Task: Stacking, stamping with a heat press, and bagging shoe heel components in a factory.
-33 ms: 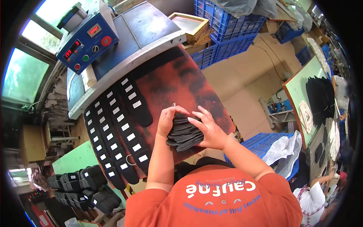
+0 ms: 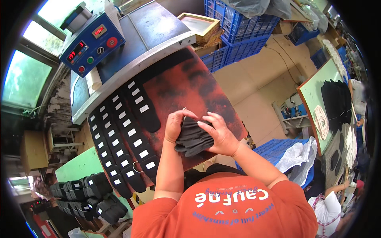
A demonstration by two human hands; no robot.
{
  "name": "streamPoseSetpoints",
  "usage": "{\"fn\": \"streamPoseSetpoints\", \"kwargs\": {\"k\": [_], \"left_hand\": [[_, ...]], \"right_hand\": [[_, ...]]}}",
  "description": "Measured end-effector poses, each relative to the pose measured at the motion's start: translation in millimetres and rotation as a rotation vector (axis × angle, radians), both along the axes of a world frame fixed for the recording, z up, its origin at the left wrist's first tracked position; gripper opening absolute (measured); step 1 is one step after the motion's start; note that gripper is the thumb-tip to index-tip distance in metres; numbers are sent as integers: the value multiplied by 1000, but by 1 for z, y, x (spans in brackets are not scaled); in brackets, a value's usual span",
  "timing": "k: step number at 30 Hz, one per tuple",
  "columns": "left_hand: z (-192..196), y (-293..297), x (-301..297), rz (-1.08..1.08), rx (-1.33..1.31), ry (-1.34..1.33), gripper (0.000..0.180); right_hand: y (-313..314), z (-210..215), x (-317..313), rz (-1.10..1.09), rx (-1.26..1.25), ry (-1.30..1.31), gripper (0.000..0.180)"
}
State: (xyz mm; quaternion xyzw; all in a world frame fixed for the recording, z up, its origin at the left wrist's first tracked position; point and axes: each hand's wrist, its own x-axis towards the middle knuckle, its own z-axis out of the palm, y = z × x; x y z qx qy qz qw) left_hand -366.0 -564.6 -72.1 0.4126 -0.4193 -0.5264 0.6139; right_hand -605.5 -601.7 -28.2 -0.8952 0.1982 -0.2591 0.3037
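Note:
Between my two hands is a stack of black, flat, rounded fabric pieces [image 2: 194,139], held over the near part of the red, dark-stained board [image 2: 174,93]. My left hand [image 2: 176,123] is closed round the stack's left side. My right hand [image 2: 222,137] grips the right side, with its fingers bent over the top edge. Some of the fingers are hidden behind the stack. Left of my hands, more black pieces [image 2: 147,119] lie overlapping in long rows, each with a small white label. A thin pale ring [image 2: 137,167] rests at the near end of these rows.
A blue control box [image 2: 93,41] with red displays stands on the metal-topped machine bed [image 2: 137,33] beyond the board. Blue crates [image 2: 242,29] are stacked at far right. Bundled black pieces [image 2: 85,188] lie at lower left. A person [image 2: 327,212] is at lower right.
The edges of the stack's pieces sit slightly differently between my hands. Both hands stay in nearly the same place, still on the stack.

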Motion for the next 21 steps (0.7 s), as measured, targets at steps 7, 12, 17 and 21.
{"fn": "streamPoseSetpoints", "kwargs": {"k": [7,12,17,21], "left_hand": [[7,14,-27,46,-2,-110,95],[4,16,-43,-115,-94,-289,111],[2,13,-33,-126,-109,-353,108],[18,18,-21,8,115,22,77]], "right_hand": [[4,20,7,-197,-60,409,115],[5,19,10,-217,-92,519,115],[4,19,24,-287,-181,628,113],[-12,29,7,-254,244,206,115]]}}
